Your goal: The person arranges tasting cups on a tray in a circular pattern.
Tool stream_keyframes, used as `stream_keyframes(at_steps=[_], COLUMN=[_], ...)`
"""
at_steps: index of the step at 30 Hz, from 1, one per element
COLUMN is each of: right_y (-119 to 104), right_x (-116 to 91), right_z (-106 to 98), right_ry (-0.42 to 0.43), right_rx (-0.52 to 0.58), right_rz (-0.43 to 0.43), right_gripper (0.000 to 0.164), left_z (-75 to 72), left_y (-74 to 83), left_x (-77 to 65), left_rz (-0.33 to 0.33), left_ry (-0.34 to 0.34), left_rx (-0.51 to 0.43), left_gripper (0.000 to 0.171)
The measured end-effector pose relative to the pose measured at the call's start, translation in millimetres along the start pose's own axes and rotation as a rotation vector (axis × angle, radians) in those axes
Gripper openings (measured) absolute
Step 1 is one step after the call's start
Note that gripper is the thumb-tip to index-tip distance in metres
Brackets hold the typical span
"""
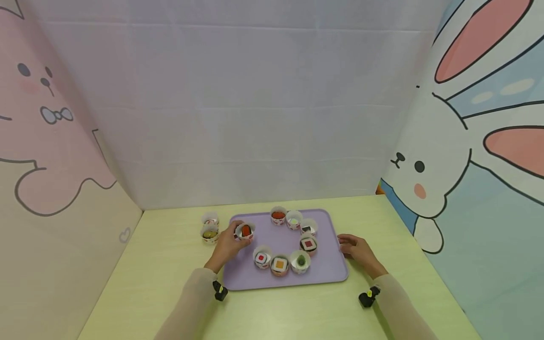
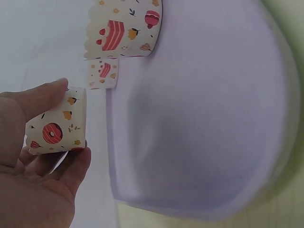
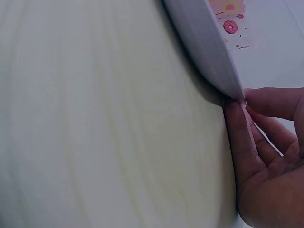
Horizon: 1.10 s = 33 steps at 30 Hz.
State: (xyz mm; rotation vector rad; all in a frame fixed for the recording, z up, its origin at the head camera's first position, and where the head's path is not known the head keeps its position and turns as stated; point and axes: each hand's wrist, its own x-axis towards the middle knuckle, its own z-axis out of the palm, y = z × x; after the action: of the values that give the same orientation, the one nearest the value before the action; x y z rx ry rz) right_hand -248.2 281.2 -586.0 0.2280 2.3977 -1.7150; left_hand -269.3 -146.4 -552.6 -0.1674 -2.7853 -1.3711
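Observation:
My left hand (image 1: 226, 247) holds a small printed paper baking cup (image 2: 59, 124) by its sides, over the left part of the purple tray (image 1: 272, 236). An orange-red piece (image 1: 246, 230) shows inside this cup. In the left wrist view the thumb lies on one side of the cup and the fingers on the other. My right hand (image 1: 359, 251) is at the tray's right edge. There, in the right wrist view, the thumb and a finger (image 3: 242, 135) pinch the rim.
Several paper cups with small sushi-like pieces form a curve on the tray, including one with a green piece (image 1: 301, 260) and one with an orange-centred square (image 1: 279, 265). Left of the tray, two cups stand on the table: a yellowish-filled one (image 1: 209, 234) and another (image 1: 210, 218) behind.

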Motion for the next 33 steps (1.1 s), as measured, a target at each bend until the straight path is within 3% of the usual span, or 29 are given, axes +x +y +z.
stream_keyframes(at_steps=[6,16,20,33], right_y=[3,3,3,4], right_x=[2,1,2,3], right_z=[-1,-1,-1,-1], right_ry=[0.0,-0.009,-0.009,-0.001], right_rx=[0.003,0.01,0.01,0.0], right_rz=[-0.002,-0.009,-0.008,-0.01], right_gripper=[0.046,0.046,0.046,0.046], left_z=[7.7,21.2,23.3,23.8], left_y=[-8.5,-19.0,-19.1,-18.2], left_x=[2.3,2.7,2.1,3.0], left_rz=[-0.018,0.042,0.036,0.025], left_ry=[-0.032,-0.058,-0.075,-0.115], left_rx=[0.011,0.007,0.018,-0.001], left_gripper=[0.058,0.052,0.051,0.068])
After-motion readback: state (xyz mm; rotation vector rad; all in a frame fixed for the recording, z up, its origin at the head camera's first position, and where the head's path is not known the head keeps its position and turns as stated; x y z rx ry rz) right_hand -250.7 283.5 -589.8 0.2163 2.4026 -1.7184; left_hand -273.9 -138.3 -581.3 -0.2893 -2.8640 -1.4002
